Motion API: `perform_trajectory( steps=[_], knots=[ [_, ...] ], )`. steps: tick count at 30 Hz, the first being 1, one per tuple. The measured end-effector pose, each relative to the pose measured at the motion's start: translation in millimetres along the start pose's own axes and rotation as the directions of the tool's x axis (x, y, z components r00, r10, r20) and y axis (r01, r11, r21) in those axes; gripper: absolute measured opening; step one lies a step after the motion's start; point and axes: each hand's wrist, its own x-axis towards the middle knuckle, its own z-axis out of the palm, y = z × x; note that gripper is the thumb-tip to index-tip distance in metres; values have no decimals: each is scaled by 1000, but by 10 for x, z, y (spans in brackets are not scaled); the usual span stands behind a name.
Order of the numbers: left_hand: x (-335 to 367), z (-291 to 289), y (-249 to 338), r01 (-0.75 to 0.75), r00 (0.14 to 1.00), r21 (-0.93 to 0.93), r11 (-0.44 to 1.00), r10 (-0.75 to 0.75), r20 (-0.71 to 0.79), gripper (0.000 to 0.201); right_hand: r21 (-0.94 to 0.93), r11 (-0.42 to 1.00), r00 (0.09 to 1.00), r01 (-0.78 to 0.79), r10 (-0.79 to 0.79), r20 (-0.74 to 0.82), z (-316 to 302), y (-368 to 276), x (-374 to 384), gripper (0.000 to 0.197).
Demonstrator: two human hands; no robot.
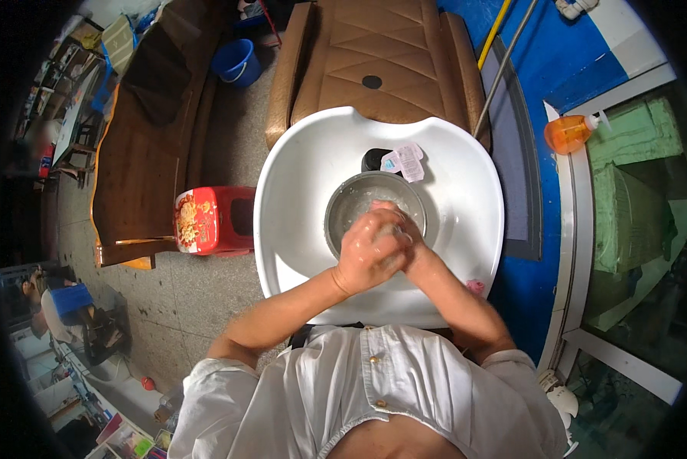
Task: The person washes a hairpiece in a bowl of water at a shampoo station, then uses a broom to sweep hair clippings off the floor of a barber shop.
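Your fingers (376, 226) are curled closely together, wet and sudsy, the left hand (368, 245) wrapped across the right hand (415, 245); whether anything is gripped between them, I can't tell. Beyond, the brown padded recliner (374, 53) stands just behind the notched side of the white basin (286, 203), a dip probably shaped for a neck. The grey bowl (349, 200) sits inside that basin, beneath your hands, presumably so drips land there. Behind it, a pale packet (409, 162) lies next to a black round piece (372, 159), perhaps to stay clear of splashes.
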Motion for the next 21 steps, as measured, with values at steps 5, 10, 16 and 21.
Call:
perform_trajectory(
  steps=[5, 10, 16, 21],
  knots=[
    [26, -54, 24, -450, 876, -49, 892, 451, 172, 15, -460, 875, 978, -149, 199, 61, 320, -277, -137, 20],
    [47, 9, 70, -642, 720, -121, 757, 650, 241, 12, -815, 579, 959, -7, 236, 160, 352, -289, -13, 27],
    [-126, 111, 39, -716, 639, -74, 694, 695, 330, 14, -968, 245, 952, 45, 282, 116, 397, -215, -17, 35],
    [-358, 206, -13, -764, 505, -129, 632, 711, 490, 14, -993, 83, 973, 84, 210, 100, 219, 39, -10, 37]
  ],
)
